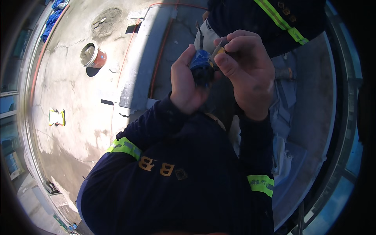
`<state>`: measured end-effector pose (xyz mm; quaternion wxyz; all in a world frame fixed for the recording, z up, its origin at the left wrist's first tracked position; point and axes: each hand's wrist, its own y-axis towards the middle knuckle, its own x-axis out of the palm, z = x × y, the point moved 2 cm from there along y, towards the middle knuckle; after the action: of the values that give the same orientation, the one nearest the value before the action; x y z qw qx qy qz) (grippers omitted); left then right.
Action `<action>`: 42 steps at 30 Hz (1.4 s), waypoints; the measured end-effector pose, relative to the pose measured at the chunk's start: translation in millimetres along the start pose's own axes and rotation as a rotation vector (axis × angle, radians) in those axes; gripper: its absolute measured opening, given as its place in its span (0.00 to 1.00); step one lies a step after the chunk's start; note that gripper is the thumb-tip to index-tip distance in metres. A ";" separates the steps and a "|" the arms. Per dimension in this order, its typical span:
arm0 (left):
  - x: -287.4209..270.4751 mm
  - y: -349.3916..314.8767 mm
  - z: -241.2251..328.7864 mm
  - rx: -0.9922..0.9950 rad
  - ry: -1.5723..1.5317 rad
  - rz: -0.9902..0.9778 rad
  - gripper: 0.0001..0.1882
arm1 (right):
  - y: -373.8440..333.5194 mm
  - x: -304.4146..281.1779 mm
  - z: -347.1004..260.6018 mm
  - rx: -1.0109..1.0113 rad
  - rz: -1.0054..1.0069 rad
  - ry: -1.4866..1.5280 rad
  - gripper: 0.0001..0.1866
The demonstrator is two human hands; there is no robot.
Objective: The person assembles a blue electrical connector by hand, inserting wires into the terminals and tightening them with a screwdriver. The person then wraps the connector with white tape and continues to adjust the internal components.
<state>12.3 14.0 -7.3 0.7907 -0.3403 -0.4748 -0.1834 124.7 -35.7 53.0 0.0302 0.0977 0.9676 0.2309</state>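
Note:
My left hand is wrapped round a rounded blue and black object, which looks like a cable plug or connector. A dark cable rises from its top. Close on its right, my right hand pinches a small thin grey piece between thumb and fingers. A bit of yellow shows beside it; I cannot make out its kind. The tip of the grey piece is at the blue part's edge, and whether they touch is unclear. Both hands are raised in front of my chest, in shade.
Another person in a dark jacket with a reflective band is close ahead on the right. A red bucket stands on the sunlit concrete floor at left. A pair of gloves lies nearer. Orange cable runs along the floor beside a long grey panel.

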 end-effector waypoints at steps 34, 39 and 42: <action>18.8 -7.2 46.2 1.087 0.362 -0.310 0.24 | 2.1 23.3 -49.6 -0.129 -0.007 0.209 0.14; 16.7 -3.6 47.3 1.126 0.390 -0.297 0.24 | -0.3 24.3 -36.8 -0.251 0.077 0.058 0.11; 16.0 -2.0 47.2 1.153 0.425 -0.263 0.24 | 1.5 27.5 -35.4 -0.188 0.144 0.182 0.12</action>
<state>-10.7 46.8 22.5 0.8950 0.2459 -0.3677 -0.0573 94.3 -44.5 84.9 -0.0654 0.1421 0.9309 0.3302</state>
